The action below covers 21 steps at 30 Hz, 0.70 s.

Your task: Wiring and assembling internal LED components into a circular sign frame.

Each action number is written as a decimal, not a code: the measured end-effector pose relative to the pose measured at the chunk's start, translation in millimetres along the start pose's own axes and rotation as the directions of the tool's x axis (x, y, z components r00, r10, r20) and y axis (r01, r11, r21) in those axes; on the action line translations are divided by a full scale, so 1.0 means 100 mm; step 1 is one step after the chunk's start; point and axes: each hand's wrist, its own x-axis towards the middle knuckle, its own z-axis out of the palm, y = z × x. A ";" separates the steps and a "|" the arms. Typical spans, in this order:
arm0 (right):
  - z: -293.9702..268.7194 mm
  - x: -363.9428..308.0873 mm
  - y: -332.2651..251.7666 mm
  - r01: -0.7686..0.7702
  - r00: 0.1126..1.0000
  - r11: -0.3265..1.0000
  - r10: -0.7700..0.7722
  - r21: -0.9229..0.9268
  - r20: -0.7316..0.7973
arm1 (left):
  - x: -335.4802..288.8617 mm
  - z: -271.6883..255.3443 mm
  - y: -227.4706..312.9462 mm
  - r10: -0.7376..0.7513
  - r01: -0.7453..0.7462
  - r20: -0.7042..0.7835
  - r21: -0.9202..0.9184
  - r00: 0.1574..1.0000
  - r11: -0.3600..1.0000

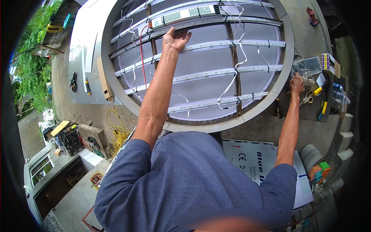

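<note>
A large round light frame lies before me, crossed by several white LED strips on bars. A perforated silver power supply is fixed near its far side, with white wires and a red wire trailing from it. My left hand reaches over the frame, palm turned up and fingers apart. Its fingertips touch the bar just below the power supply. Beyond the frame's right rim, my right hand is closed beside the wire bundle; whatever its fingers hold is hidden.
Scissors, a yellow-black cutter, a clear plastic container and a small box lie at the right. A screwdriver sits by the rim. At left are a brown bar and yellow rope.
</note>
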 end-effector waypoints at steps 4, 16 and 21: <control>-0.06 0.03 -0.02 0.070 0.997 0.996 -0.067 -0.056 0.044 | -0.03 -0.04 0.05 -0.024 0.027 0.034 -0.077 0.999 0.997; -0.11 0.07 -0.01 0.217 0.974 0.960 -0.226 0.174 0.032 | 0.13 -0.03 0.02 -0.057 0.047 -0.121 -0.083 0.991 0.995; -0.17 0.16 -0.05 0.228 0.972 0.949 -0.233 0.218 -0.003 | 0.20 -0.11 0.05 -0.098 0.097 -0.014 -0.070 0.995 0.993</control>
